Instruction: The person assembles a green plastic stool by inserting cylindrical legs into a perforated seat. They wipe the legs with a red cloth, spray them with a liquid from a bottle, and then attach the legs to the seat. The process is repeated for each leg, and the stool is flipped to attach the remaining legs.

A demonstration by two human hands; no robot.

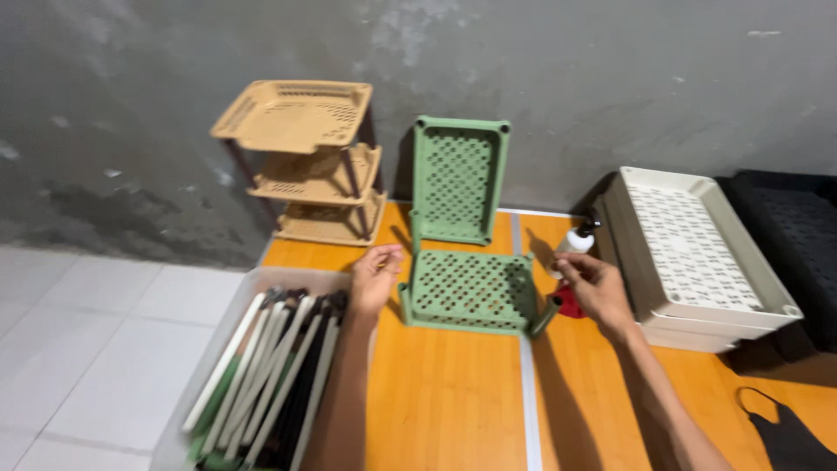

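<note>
A green perforated tray (471, 292) lies flat on the orange table (453, 392), with a short green leg sticking out at its near right corner. A second green tray (459, 179) leans upright against the wall behind it. My left hand (375, 277) hovers open, palm up, just left of the flat tray. My right hand (593, 283) is at the tray's right side, fingers curled near a small white bottle with a dark cap (575, 242). Under that hand lies something red (568, 303). Whether the fingers grip anything is unclear.
A clear bin (261, 283) of white, black and green tubes (270, 375) sits at the table's left. A beige three-tier rack (305, 166) stands by the wall. Stacked white trays (697, 253) and black trays (793, 235) are at the right. A dark cloth (785, 436) lies at the bottom right.
</note>
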